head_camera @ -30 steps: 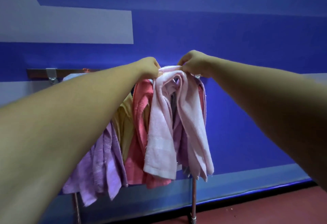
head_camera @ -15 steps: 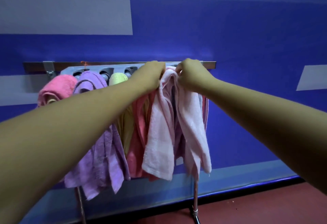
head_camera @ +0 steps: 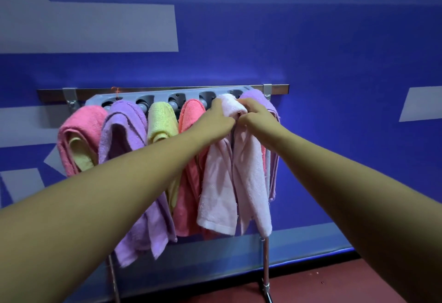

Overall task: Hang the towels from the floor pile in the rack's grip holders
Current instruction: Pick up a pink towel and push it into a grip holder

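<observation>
A grey rack [head_camera: 160, 96] with round grip holders stands against the blue wall. Several towels hang from it: pink [head_camera: 79, 125], purple [head_camera: 124, 125], yellow [head_camera: 161, 120], coral [head_camera: 191, 113], then a pale pink towel [head_camera: 246, 173] and another purple one [head_camera: 270, 106] at the right end. My left hand [head_camera: 218, 120] and my right hand [head_camera: 256, 117] both grip the folded top of the pale pink towel just below its holder. Its two ends hang down freely. The floor pile is out of view.
The rack stands on chrome legs [head_camera: 265, 264] on a dark red floor [head_camera: 323, 283]. A metal rail [head_camera: 167, 90] with brackets runs behind the rack on the wall. My forearms hide the lower parts of some towels.
The view has tilted down and the whole rack now shows. Both hands have dropped slightly with the pale pink towel's top and still hold it.
</observation>
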The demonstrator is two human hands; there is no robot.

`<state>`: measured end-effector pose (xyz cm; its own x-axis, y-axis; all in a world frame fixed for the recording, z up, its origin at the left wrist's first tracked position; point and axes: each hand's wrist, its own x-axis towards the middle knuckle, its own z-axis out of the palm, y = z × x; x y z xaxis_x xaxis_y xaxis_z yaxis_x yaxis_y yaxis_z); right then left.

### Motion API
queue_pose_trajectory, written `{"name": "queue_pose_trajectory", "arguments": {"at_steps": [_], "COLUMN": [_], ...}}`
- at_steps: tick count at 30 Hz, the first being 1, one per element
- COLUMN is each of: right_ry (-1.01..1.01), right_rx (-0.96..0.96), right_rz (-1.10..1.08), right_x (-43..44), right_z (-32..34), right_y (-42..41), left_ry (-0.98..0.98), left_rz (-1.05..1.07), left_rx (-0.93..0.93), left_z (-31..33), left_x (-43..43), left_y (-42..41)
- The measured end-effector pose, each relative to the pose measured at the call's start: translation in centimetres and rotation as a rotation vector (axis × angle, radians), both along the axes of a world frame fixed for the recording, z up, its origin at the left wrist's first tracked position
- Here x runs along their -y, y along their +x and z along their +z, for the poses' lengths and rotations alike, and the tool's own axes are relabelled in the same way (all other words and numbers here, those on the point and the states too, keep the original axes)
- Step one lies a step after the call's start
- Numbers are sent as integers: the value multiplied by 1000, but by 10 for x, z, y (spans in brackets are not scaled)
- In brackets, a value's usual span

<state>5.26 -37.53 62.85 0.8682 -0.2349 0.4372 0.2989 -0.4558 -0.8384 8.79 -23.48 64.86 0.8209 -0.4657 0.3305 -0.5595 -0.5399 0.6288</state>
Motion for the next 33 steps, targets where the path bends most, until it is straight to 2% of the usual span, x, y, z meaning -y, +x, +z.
{"name": "queue_pose_trajectory", "arguments": {"at_steps": [2,4,10,15,17,20,21,22,25,27,30,33], "right_ry": [-152,-289,-208,-467,-392,19,87,64,-357,-516,-408,24], "right_rx": [34,81,93,261,244,62,28,39,98,142,196,70], "right_rz": [-14,6,22,-107,-75,8,0,-3,-77,-126,-116,20], "right_x": [1,5,9,1,-2,2,5,7,5,9,2,-5], "right_z": [-3,-9,-6,-21,-23,-20,-21,-20,-25,-35,-40,-37], "right_y": [-4,-4,-3,-1,2,6,9,9,1,0,-3,1], "left_ry": [-108,-121,-47,-89,-152,-174,-157,-149,-156,-144,-123,-197], "left_rz": [7,6,-22,-81,-126,-50,-1,18,-19,-25,-49,-99], "left_rx": [-11,24,137,76,8,-77,-86,-88,-51,-18,-12,-114], "left_z": [-7,-15,-26,-32,-45,-44,-44,-46,-49,-51,-55,-68], "left_x": [4,5,-2,-2,2,-4,-5,-7,-10,-12,-17,-18], "left_y": [1,7,13,17,33,13,7,6,8,11,9,17]}}
